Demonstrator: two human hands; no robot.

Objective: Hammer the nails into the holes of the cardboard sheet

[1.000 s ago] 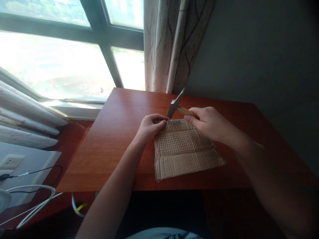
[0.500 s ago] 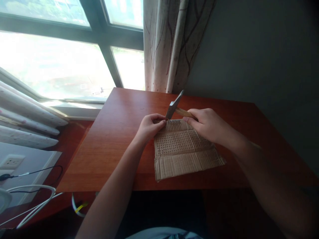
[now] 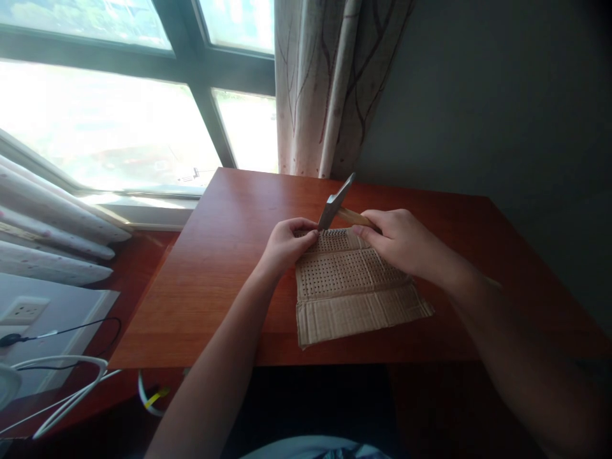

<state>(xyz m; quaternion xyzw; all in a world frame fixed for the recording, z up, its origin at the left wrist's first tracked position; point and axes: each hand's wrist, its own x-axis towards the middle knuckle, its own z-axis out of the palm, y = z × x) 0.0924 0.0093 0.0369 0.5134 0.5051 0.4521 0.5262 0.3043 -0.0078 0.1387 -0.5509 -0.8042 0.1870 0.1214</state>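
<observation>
A hammer (image 3: pixel 335 201) with a metal head and a wooden handle is in my right hand (image 3: pixel 394 236), its fingers wrapped round the handle. The head slants, its lower end right by the fingertips of my left hand (image 3: pixel 291 241). Thumb and forefinger of that hand are pinched together at the far left corner of a brown cardboard sheet (image 3: pixel 354 319); whatever sits between them is too small to make out. Rows of small holes cover much of the creased cardboard. Along its far edge runs a row of thin dark slanted bits, too small to name.
The cardboard lies on a reddish-brown wooden table (image 3: pixel 210 274). Beyond the table are a window (image 3: pixel 109 134), a patterned curtain (image 3: pixel 306 95) and a grey wall (image 3: pixel 478 108). White cables (image 3: pixel 71 360) and a wall socket (image 3: pixel 26 310) are at the lower left.
Almost nothing differs. The hammer and my right hand have shifted very slightly to the right; my left hand and the cardboard stay in place.
</observation>
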